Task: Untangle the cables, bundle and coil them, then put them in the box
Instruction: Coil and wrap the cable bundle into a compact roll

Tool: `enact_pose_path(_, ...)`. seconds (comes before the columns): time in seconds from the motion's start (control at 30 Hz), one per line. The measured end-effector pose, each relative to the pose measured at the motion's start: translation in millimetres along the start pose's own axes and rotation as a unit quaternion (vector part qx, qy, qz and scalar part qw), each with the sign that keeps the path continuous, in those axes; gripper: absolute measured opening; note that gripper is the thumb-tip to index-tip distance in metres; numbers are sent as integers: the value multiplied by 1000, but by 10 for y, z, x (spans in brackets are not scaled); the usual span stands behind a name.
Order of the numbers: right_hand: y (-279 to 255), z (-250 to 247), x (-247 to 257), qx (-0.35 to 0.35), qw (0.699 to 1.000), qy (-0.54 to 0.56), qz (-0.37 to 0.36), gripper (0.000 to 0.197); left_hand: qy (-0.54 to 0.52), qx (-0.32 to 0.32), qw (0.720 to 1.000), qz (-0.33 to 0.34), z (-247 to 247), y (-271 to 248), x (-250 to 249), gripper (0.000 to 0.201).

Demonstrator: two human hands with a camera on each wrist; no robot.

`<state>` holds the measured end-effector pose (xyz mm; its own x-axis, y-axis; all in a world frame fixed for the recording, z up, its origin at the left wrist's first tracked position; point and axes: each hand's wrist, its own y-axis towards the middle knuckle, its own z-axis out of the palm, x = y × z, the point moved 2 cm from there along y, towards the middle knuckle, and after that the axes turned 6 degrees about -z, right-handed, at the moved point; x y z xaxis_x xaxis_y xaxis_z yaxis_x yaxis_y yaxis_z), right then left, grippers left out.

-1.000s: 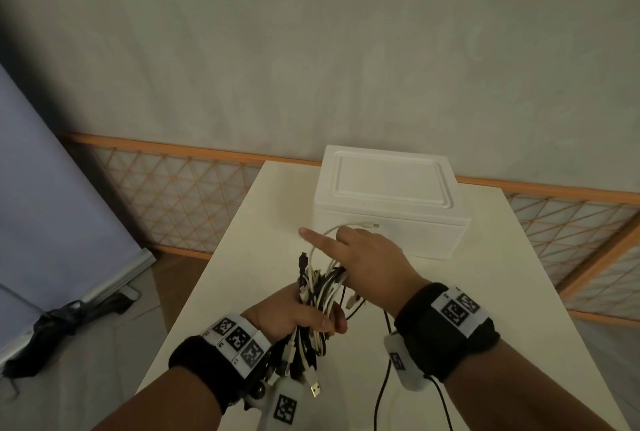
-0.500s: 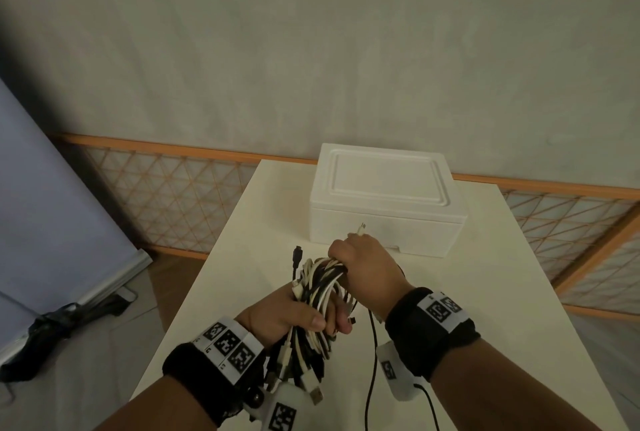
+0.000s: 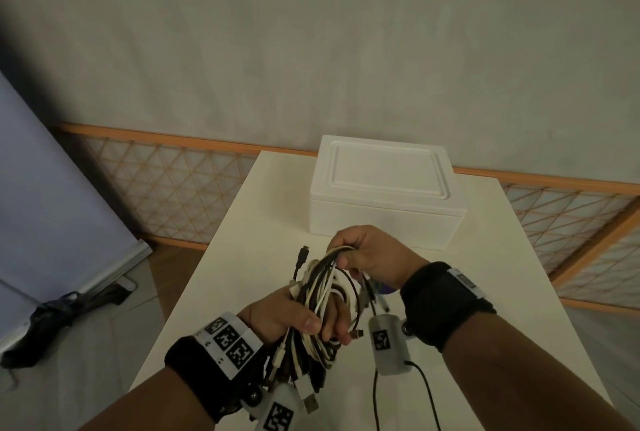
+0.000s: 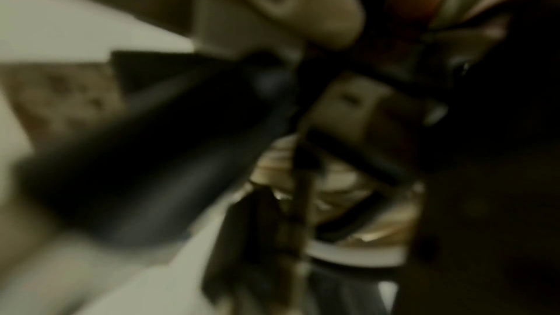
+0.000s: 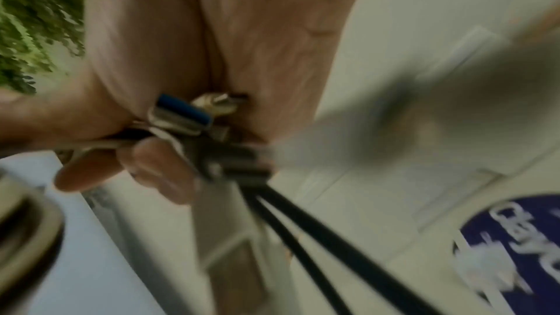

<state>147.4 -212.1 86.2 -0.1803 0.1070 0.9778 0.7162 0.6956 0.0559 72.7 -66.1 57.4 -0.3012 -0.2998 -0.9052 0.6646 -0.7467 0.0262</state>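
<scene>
A bundle of black and white cables [image 3: 320,295] is held above the near part of the white table [image 3: 502,292]. My left hand [image 3: 294,316] grips the lower part of the bundle, thumb across it. My right hand [image 3: 367,254] is curled round the top loop of the cables. In the right wrist view the cable ends [image 5: 188,116], one with a blue USB plug, lie pinched in that hand. The white foam box [image 3: 384,191] stands closed behind the hands. The left wrist view is blurred and dark.
Plugs dangle from the bundle below my left hand [image 3: 308,399]. An orange lattice fence [image 3: 180,181] runs behind the table. A grey-blue panel [image 3: 45,209] leans at the left, with a dark object [image 3: 59,320] on the floor by it.
My right hand went from pointing with a white cable loop to closing on the top of the bundle. Both hands with the cables have shifted slightly nearer and right.
</scene>
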Motion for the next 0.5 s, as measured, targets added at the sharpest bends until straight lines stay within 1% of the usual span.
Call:
enact_pose_path(0.07, 15, 138, -141, -35, 998, 49, -10, 23, -14, 26, 1000, 7, 32, 26, -9, 12)
enact_pose_path(0.17, -5, 365, -291, -97, 988, 114, -25, 25, -43, 31, 998, 34, -4, 15, -20, 12)
enact_pose_path(0.27, -62, 555, -369, -128, 967, 216, 39, 44, -93, 28, 994, 58, -9, -6, 17, 15)
enact_pose_path(0.3, -68, 582, -438, -130, 955, 258, 66, 43, -116, 15, 991, 59, 1, -18, 43, 16)
enact_pose_path(0.33, -67, 598, -478, -145, 929, 327, 101, 34, -137, -10, 989, 52, 17, -36, 64, 17)
enact_pose_path(0.37, -78, 607, -522, -129, 911, 375, 117, 26, -162, -36, 985, 41, 13, -49, 72, 18)
enact_pose_path(0.4, -85, 639, -536, -105, 906, 390, 125, 24, -190, -38, 980, 41, 11, -55, 67, 20)
enact_pose_path(0.43, -100, 687, -481, -90, 922, 359, 113, 21, -216, -30, 974, 57, 3, -58, 52, 22)
enact_pose_path(0.47, -109, 707, -426, -109, 945, 299, 80, 23, -229, -45, 970, 73, -38, -77, 22, 26)
enact_pose_path(0.5, -127, 720, -406, -109, 944, 300, 80, 26, -228, -72, 968, 81, -55, -84, -19, 27)
